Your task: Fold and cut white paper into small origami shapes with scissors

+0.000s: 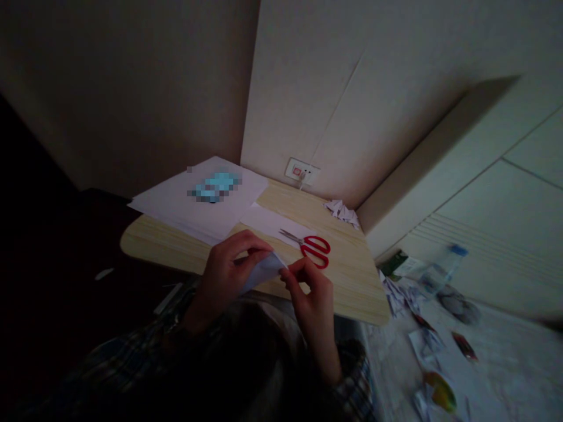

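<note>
Both of my hands hold a small folded piece of white paper [264, 271] just above the near edge of a light wooden table [352, 275]. My left hand [229, 266] wraps its fingers over the paper's left side. My right hand [308, 290] pinches the paper's right tip between thumb and fingers. Red-handled scissors [310, 246] lie on the table just beyond my right hand, blades pointing left.
White paper sheets [197, 202] cover the table's far left. Crumpled folded papers [343, 212] sit at the far right corner by a wall socket [300, 171]. To the right, a surface holds paper scraps [402, 296], a plastic bottle [442, 271] and wrappers.
</note>
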The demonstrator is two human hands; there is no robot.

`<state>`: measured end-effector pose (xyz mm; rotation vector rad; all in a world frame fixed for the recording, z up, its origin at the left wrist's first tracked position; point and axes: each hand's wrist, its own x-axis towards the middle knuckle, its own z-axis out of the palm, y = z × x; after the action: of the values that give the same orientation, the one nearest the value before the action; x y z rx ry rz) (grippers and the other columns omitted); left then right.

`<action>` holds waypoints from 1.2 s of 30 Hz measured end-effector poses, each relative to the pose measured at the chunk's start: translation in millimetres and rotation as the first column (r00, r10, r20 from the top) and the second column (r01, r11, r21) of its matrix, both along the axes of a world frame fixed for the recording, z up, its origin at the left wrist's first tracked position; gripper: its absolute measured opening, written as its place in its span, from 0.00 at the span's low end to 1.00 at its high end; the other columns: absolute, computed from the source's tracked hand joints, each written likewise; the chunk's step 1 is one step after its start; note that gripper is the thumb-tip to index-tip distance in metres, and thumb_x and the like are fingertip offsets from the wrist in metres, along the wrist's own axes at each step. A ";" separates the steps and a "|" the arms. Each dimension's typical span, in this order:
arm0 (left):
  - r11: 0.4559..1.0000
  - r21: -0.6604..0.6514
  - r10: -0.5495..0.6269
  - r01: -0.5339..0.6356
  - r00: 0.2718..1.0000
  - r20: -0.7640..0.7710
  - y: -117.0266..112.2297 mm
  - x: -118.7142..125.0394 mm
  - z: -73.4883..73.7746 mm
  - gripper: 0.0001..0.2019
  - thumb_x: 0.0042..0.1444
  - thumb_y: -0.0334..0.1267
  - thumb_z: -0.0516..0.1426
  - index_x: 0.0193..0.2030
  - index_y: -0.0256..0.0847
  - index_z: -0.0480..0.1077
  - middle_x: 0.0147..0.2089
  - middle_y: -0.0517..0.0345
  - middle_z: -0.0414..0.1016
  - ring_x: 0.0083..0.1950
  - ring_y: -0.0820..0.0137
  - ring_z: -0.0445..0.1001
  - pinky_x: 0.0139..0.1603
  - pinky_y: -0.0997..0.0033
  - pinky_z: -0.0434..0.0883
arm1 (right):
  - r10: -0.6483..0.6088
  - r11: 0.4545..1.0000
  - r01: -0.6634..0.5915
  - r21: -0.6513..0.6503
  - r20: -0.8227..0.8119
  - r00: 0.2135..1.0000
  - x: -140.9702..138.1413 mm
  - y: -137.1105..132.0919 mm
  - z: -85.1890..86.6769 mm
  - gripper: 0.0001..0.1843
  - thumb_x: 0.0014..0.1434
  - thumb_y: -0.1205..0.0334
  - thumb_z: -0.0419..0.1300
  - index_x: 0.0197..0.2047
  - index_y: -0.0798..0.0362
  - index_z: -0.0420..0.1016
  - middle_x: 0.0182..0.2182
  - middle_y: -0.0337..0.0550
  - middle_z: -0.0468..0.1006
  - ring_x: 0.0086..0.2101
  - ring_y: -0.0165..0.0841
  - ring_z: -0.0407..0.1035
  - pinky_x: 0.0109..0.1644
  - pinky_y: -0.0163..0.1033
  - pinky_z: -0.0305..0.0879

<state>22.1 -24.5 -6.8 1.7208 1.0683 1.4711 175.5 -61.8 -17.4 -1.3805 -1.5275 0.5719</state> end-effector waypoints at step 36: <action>0.975 0.110 -0.155 0.191 0.949 -0.273 0.5 3.5 -4.8 0.08 0.55 0.29 0.57 0.27 0.41 0.74 0.27 0.61 0.75 0.31 0.72 0.73 0.34 0.76 0.69 | -0.016 0.987 -0.005 0.162 0.127 0.992 0.9 -2.5 -0.4 0.10 0.61 0.64 0.55 0.26 0.52 0.67 0.22 0.35 0.69 0.25 0.29 0.64 0.30 0.34 0.59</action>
<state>25.6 -23.9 -11.6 2.0957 0.9359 1.2539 176.4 -64.3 -17.8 -1.3167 -1.6341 0.3525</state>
